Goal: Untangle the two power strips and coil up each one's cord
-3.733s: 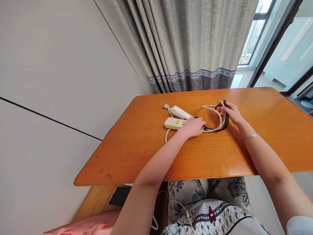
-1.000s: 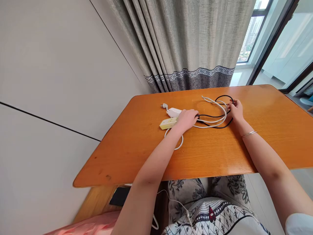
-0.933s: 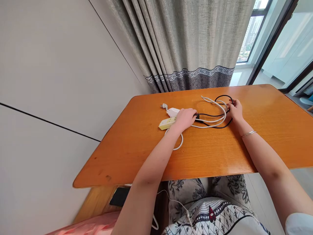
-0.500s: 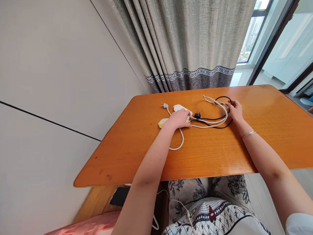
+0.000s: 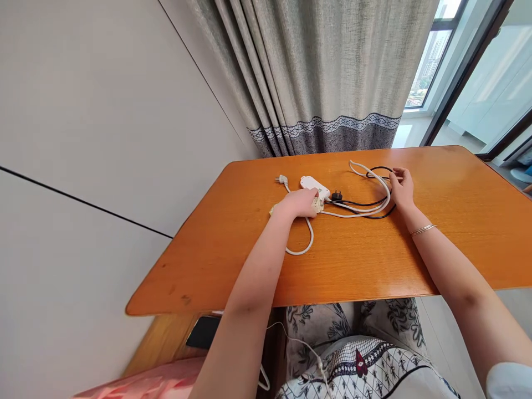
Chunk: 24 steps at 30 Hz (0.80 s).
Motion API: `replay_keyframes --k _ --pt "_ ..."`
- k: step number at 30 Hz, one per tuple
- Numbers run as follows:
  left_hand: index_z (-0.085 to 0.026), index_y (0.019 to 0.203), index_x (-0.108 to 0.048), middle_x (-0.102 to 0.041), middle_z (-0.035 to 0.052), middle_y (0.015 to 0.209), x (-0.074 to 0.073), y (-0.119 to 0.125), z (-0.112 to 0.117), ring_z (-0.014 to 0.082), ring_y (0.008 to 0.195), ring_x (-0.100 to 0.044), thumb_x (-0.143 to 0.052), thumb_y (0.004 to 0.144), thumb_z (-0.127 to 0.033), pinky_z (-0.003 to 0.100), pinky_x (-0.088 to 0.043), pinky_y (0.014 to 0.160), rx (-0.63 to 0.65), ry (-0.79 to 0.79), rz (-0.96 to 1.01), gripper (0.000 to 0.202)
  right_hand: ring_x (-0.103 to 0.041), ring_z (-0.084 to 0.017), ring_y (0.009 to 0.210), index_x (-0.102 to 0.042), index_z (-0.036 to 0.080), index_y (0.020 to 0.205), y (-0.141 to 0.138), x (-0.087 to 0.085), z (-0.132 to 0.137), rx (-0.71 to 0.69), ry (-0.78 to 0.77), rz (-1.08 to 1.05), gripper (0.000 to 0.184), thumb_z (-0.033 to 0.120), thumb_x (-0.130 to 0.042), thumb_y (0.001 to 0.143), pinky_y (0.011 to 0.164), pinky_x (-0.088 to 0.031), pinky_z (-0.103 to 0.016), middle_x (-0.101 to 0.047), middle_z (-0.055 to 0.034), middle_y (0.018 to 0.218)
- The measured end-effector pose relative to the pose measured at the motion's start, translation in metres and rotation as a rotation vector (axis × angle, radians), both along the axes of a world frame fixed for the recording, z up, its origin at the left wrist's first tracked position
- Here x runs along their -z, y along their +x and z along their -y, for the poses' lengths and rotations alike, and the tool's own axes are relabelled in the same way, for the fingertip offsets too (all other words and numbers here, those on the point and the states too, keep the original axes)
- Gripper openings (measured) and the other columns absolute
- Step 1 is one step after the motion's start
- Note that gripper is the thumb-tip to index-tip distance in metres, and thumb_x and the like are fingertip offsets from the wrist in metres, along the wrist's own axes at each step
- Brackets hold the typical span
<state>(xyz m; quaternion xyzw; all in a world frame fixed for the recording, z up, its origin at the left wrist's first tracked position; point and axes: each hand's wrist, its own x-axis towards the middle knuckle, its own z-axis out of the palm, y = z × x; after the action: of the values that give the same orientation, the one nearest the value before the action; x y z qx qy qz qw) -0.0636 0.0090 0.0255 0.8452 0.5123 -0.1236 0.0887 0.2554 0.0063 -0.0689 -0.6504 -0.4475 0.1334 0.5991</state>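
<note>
My left hand is closed around a yellowed power strip, covering most of it. Just beyond lies a white power strip, close to the fingertips. At the right, my right hand pinches the loop of a black cable. A white cable curves beside those fingers; whether they touch it I cannot tell. Between the hands a black plug rests with its prongs up. A white plug lies left of the white strip, and its cord loops out below my left hand.
The wooden table has rounded corners and meets a pale wall on the left. A grey curtain hangs behind it. Below the left front edge are a dark phone-like object and pink cloth; a thin white cord crosses my lap.
My left hand has shifted slightly left along the yellowed strip, uncovering its right end. The white strip and the cables sit a little farther right. My right hand has hardly moved.
</note>
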Motion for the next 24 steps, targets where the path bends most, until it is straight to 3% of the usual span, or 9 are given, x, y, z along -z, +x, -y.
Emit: replay_keyframes --k 4,7,10,15,20,24 --pt "-0.019 0.127 -0.056 -0.067 0.0153 0.134 -0.001 0.001 0.001 0.0324 0.118 -0.067 -0.069 0.074 -0.028 0.036 -0.053 0.087 -0.007 0.005 -0.014 0.054 -0.060 -0.023 0.115 -0.058 0.018 0.123 -0.004 -0.007 0.006 0.043 0.110 0.219 0.040 0.044 -0.048 0.094 0.102 -0.047 -0.040 -0.060 -0.0155 0.132" --pt "-0.019 0.126 -0.056 -0.066 0.0157 0.135 0.000 0.001 0.001 0.0321 0.117 -0.066 -0.069 0.075 -0.028 0.037 -0.053 0.087 -0.006 0.003 -0.005 0.054 -0.057 -0.026 0.124 -0.063 0.018 0.120 0.001 -0.008 0.004 -0.007 0.040 0.298 0.039 0.043 -0.052 0.092 0.106 -0.044 -0.043 -0.063 -0.0156 0.130" --pt "-0.018 0.126 -0.056 -0.066 0.0168 0.135 0.001 0.000 0.001 0.0328 0.117 -0.067 -0.068 0.075 -0.028 0.038 -0.053 0.087 -0.003 0.004 -0.006 0.053 -0.060 -0.026 0.119 -0.068 0.019 0.105 0.012 -0.001 -0.003 -0.042 -0.100 0.212 0.035 0.044 -0.046 0.094 0.107 -0.044 -0.043 -0.070 -0.0137 0.120" --pt "-0.019 0.125 -0.057 -0.067 0.0161 0.133 0.002 0.000 -0.001 0.0320 0.114 -0.068 -0.068 0.074 -0.027 0.036 -0.053 0.086 0.005 0.001 0.000 0.053 -0.066 -0.025 0.102 -0.069 0.019 0.087 0.029 0.009 -0.010 -0.002 -0.231 0.140 0.052 0.053 -0.032 0.098 0.096 -0.050 -0.040 -0.074 -0.0117 0.100" --pt "-0.018 0.126 -0.056 -0.071 0.0157 0.124 -0.005 -0.002 -0.001 0.0337 0.110 -0.069 -0.067 0.072 -0.026 0.038 -0.054 0.083 -0.041 0.051 0.061 0.055 -0.067 -0.026 0.101 -0.073 0.015 0.104 0.039 0.004 -0.004 0.029 -0.377 0.214 0.033 0.037 -0.055 0.087 0.093 -0.051 -0.039 -0.075 -0.0143 0.109" --pt "-0.019 0.128 -0.054 -0.071 0.0156 0.124 -0.015 -0.007 0.001 0.0357 0.113 -0.068 -0.067 0.075 -0.034 0.040 -0.054 0.089 -0.149 0.118 0.134 0.057 -0.068 -0.030 0.101 -0.071 0.014 0.114 0.049 0.000 0.002 0.028 -0.539 0.289 0.043 0.029 -0.070 0.074 0.092 -0.050 -0.043 -0.074 -0.0161 0.110"
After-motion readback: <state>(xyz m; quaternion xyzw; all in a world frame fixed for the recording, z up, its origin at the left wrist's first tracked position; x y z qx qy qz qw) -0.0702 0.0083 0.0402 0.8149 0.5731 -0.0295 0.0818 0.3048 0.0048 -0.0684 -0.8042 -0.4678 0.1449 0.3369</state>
